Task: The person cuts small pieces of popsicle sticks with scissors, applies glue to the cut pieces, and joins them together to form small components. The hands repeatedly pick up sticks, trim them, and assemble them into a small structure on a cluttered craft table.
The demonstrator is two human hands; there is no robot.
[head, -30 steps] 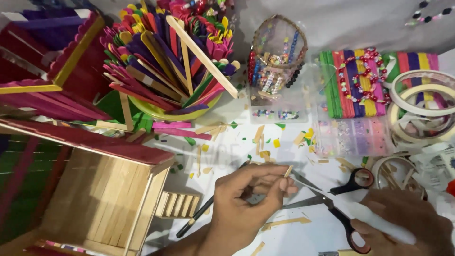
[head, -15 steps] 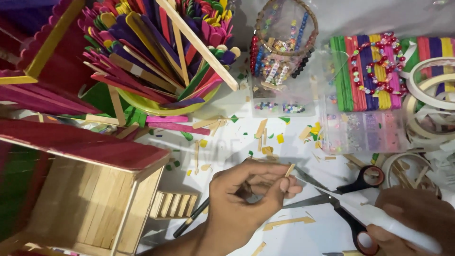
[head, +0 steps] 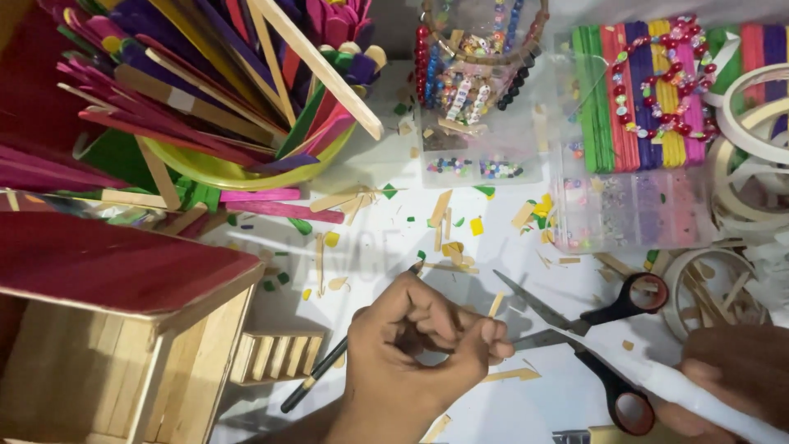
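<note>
My left hand is low in the middle of the view, fingers curled, pinching a short piece of plain wooden stick that pokes up between thumb and fingers. A black pencil lies on the white tabletop under this hand. At the bottom right corner my right hand grips a white tube whose tip points toward the left hand. Between the two hands, black-handled scissors lie open on the table.
A wooden stick house with a dark red roof stands at left, small stick stairs beside it. A yellow-green bowl of coloured sticks, a clear bead box, coloured sticks, tape rolls line the back. Stick scraps litter the table.
The view has drifted a little, so the bowl and house sit further left. My left fingers have curled tighter around the stick piece. The right hand has barely moved.
</note>
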